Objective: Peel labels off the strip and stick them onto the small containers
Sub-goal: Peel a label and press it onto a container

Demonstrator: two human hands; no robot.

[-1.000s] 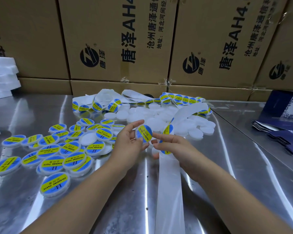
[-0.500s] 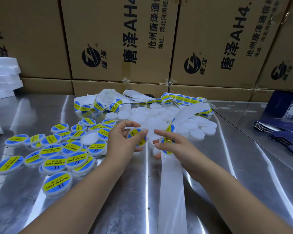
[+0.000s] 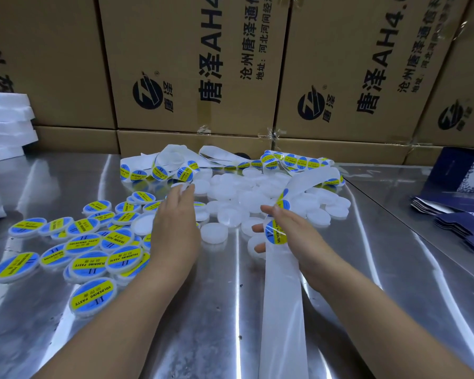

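My left hand (image 3: 175, 228) reaches forward with straight fingers, its tips touching a plain white container (image 3: 181, 186) at the near-left edge of the unlabelled container heap (image 3: 246, 198). Thumb and fingers of my right hand (image 3: 296, 233) grip the white backing strip (image 3: 282, 296), which runs from the heap down toward me. A blue and yellow label (image 3: 275, 235) sits on the strip just beside that thumb. Several labelled containers (image 3: 91, 250) lie piled to the left. More label strip (image 3: 293, 161) lies coiled behind the heap.
The work surface is a shiny metal table (image 3: 216, 324). Large cardboard boxes (image 3: 192, 64) wall off the back. White foam slabs (image 3: 6, 124) are stacked at far left, and dark blue folded cartons (image 3: 460, 214) lie at the right.
My left hand no longer holds the labelled container; it has moved forward and left to the white containers. My right hand stays on the strip.
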